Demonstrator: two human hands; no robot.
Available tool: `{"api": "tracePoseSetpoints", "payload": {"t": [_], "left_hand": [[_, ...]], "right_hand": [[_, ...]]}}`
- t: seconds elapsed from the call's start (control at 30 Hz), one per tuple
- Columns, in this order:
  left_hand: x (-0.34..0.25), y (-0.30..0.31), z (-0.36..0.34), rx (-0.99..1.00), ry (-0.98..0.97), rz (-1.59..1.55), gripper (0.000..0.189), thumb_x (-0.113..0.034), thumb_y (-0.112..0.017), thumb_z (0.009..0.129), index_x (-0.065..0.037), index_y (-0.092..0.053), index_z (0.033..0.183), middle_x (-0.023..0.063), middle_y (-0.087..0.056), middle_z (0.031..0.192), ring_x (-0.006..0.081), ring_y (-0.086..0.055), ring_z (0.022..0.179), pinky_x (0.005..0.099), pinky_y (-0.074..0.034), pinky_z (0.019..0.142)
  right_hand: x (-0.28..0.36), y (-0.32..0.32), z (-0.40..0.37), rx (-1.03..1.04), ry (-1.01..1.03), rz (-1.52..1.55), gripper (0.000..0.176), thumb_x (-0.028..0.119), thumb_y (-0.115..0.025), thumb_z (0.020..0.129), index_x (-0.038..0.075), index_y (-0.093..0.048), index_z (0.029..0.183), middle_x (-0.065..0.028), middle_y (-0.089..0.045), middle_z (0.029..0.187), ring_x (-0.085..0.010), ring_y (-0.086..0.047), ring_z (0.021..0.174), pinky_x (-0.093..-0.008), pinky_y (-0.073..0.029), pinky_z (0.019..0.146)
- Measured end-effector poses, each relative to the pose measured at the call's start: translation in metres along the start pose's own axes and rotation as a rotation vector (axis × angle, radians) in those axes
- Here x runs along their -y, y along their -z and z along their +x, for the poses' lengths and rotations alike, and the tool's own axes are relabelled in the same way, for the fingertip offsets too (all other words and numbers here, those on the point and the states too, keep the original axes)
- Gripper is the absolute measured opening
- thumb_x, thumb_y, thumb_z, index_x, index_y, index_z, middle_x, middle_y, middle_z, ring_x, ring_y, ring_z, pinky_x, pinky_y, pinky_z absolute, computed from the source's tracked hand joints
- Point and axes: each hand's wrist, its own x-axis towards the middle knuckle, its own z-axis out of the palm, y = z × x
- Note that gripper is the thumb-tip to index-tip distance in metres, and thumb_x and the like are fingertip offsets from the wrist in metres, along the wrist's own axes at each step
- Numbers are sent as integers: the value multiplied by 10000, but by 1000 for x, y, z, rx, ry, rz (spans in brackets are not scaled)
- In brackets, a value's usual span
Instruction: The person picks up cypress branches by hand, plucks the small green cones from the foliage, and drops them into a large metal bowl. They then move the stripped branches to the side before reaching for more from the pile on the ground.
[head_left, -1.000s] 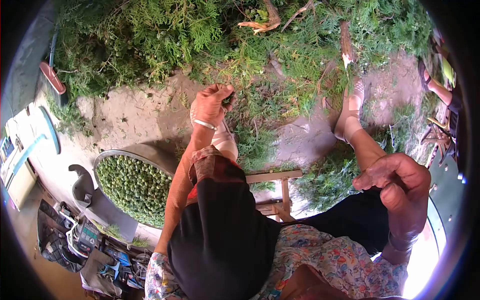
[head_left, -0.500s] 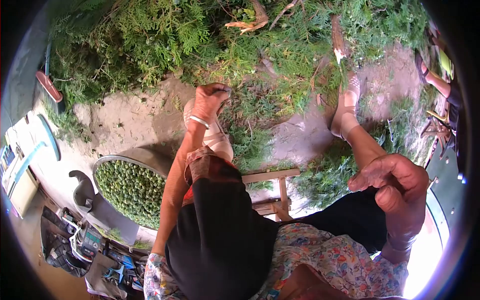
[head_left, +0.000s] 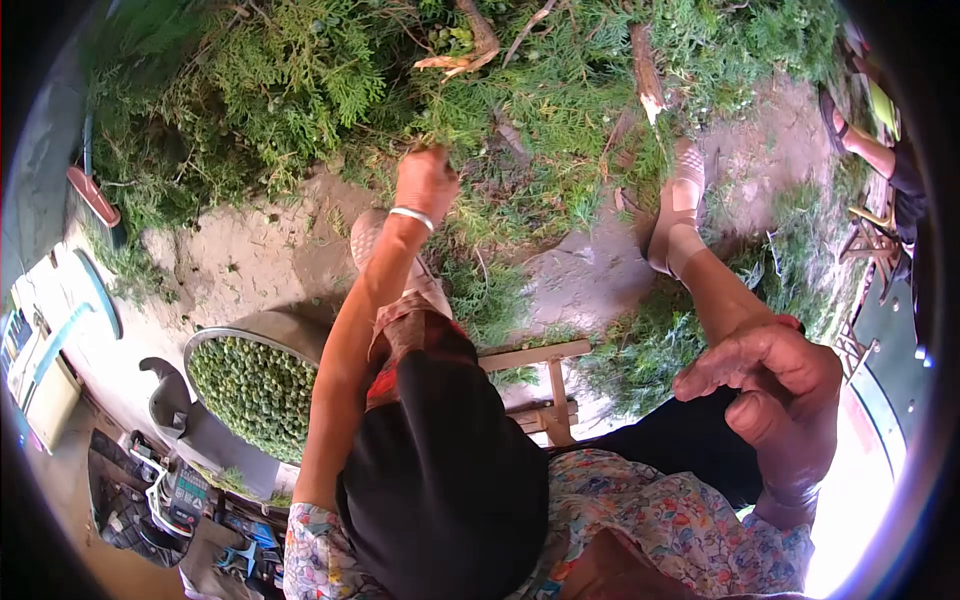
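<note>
My left hand, with a white bangle on its wrist, is closed at the near edge of the heaped green conifer branches. Whatever its fingers grip is hidden behind the knuckles. Below and left of it, a round tub is filled with small green cones. My right hand is held up at the right above my leg, thumb apart from half-bent fingers, with nothing visible in it. A dark cloth covers my lap and left knee.
A wooden stool stands between my legs. Broken branch ends jut from the pile. At lower left lies a bin of tools. A red-brown brush-like object is at far left. Another person's leg shows at far right.
My left hand has moved slightly up toward the branches and turned so its back faces me. The view has shifted a little; my right hand keeps nearly the same pose.
</note>
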Motion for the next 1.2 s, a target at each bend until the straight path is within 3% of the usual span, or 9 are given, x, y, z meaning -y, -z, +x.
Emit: {"api": "tracePoseSetpoints", "payload": {"t": [0.1,0.2,0.37,0.43,0.63,0.83,1.03,1.13,1.2], "left_hand": [[3,20,-16,226,393,-1140,133,-2,-566,747,48,-608,863,145,-627,730,217,-574,530,298,-463,436],[-7,41,-31,347,526,-1659,154,14,-610,741,41,-621,891,90,-619,676,168,-569,519,260,-413,396],[-13,10,-1,272,420,-1355,74,-1,-630,749,6,-627,822,91,-635,723,129,-573,563,246,-454,423],[-19,-11,14,-76,-75,-423,66,-33,-650,747,-40,-633,811,92,-645,725,153,-582,550,263,-469,447],[-36,-26,19,-27,-199,168,106,-63,-604,729,10,-551,785,193,-580,782,350,-582,715,420,-496,638],[-23,-28,22,165,-279,321,115,-62,-545,738,-2,-548,835,187,-586,772,323,-597,678,390,-504,600],[-21,-15,13,-12,-403,262,92,-30,-542,716,-15,-572,801,165,-593,738,314,-620,672,379,-509,555],[-25,-3,15,90,130,-211,124,56,-594,662,15,-617,776,128,-625,706,222,-604,615,313,-498,552],[-25,19,0,13,188,-534,135,64,-606,661,18,-622,786,97,-623,713,178,-585,614,287,-480,541]], "right_hand": [[-1,6,-1,18,-1,-30,348,135,-677,787,-94,-547,1014,-135,-636,905,-151,-589,849,-255,-439,775],[-2,9,-3,19,-10,-23,334,115,-673,785,-94,-550,1015,-136,-636,914,-151,-590,855,-253,-439,782],[-6,10,-4,22,-6,32,312,80,-657,785,-97,-550,1018,-137,-635,927,-153,-593,872,-252,-440,783],[-6,10,-4,39,8,54,308,70,-652,786,-100,-549,1021,-139,-635,931,-154,-595,876,-253,-441,783],[-2,5,-3,30,-24,34,312,68,-644,791,-109,-547,1028,-146,-635,930,-164,-601,870,-255,-445,781],[-1,-1,-2,47,-16,-4,348,106,-662,780,-115,-545,1022,-162,-645,914,-178,-612,856,-263,-449,792],[4,-12,-1,25,-26,-73,387,153,-686,756,-104,-551,1012,-171,-644,883,-212,-626,855,-300,-473,797],[7,-18,1,12,-27,-93,395,175,-691,752,-100,-556,999,-172,-641,872,-218,-630,846,-309,-484,788],[7,-22,2,8,-36,-95,398,190,-693,750,-99,-560,990,-169,-640,867,-214,-630,837,-305,-485,781]]}}
